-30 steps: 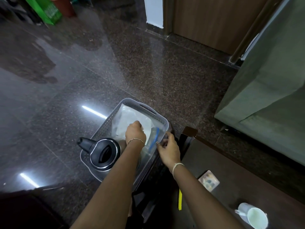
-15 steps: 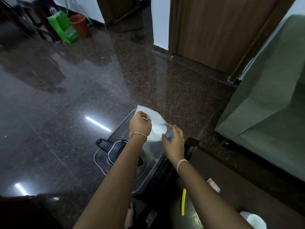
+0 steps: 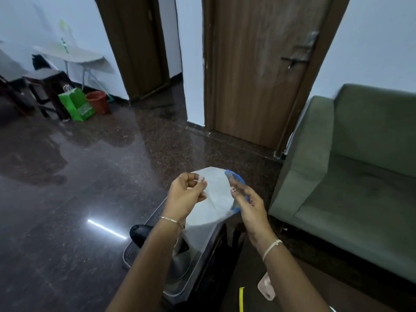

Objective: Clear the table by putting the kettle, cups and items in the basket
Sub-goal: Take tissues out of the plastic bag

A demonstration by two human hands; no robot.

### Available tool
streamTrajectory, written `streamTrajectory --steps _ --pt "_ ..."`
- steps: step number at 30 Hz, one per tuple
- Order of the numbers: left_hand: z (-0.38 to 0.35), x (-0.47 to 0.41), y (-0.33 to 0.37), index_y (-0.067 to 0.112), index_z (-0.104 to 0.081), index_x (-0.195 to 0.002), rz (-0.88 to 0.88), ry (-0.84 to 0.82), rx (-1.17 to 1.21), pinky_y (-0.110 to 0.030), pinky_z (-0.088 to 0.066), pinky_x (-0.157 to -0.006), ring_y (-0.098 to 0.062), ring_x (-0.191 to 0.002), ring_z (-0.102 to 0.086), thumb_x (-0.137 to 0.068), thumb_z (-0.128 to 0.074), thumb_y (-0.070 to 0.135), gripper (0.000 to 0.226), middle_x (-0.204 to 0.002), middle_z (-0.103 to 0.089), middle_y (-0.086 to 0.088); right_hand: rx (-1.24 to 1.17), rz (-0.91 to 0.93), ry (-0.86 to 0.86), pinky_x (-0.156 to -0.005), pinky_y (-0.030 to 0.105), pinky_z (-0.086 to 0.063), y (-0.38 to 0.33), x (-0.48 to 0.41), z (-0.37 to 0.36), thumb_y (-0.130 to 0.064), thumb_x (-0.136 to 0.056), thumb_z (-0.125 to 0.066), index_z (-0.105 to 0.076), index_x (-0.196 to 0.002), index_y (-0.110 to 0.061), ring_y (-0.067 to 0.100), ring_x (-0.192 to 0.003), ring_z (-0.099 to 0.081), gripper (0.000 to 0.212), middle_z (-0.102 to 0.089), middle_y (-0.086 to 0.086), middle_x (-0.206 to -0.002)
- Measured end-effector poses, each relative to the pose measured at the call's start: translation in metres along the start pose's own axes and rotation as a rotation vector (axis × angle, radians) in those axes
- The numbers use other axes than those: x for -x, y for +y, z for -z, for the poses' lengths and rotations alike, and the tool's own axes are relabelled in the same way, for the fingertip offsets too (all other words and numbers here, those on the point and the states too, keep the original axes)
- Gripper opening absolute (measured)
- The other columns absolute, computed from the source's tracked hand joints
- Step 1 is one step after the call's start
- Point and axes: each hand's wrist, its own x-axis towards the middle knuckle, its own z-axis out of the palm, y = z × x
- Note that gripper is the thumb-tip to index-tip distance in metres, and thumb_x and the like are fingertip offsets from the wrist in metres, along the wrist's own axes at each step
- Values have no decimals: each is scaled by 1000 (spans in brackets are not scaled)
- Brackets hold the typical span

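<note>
both hands are up, holding a clear plastic bag above the grey basket. the left hand pinches one edge between thumb and fingertips, and the right hand grips the side with the blue zip strip. down in the basket sits the black kettle, partly behind the left forearm, right beside the dark table.

your left hand pinches one edge of a translucent plastic bag. your right hand grips the side with the blue zip strip. the bag hangs over the grey basket on the floor, kettle inside it. yellow strip and small packet lie on the table. green sofa to the right.
</note>
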Motion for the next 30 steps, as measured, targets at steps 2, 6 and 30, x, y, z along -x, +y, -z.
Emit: streamTrajectory --steps 2,6,30 --pt "2 15 11 11 -62 -94 -47 -43 7 -21 -53 -59 -10 -57 -60 -87 -67 9 9 -79 -63 -5 -26 48 -32 -92 12 -50 -23 11 0 -20 -92 -64 -69 -117 -31 -4 -115 -60 28 -68 -18 -121" --pt "5 37 30 13 -64 -96 -105 -127 29 -25 -54 -68 -10 -63 -61 -85 -69 12 12 -79 -64 2 24 120 -11 -98 23 -49 -55 31 -7 -11 -91 -65 -63 -124 -32 0 -116 -61 39 -67 -12 -123" --pt "48 44 99 55 -35 -130 -632 -340 -289 -51 -34 -112 -12 -140 -27 -75 -61 66 63 -148 -26 25 -16 385 150 -74 33 -60 -157 102 -34 -17 -55 -90 -78 -96 -19 22 -99 -71 42 -73 3 -110"
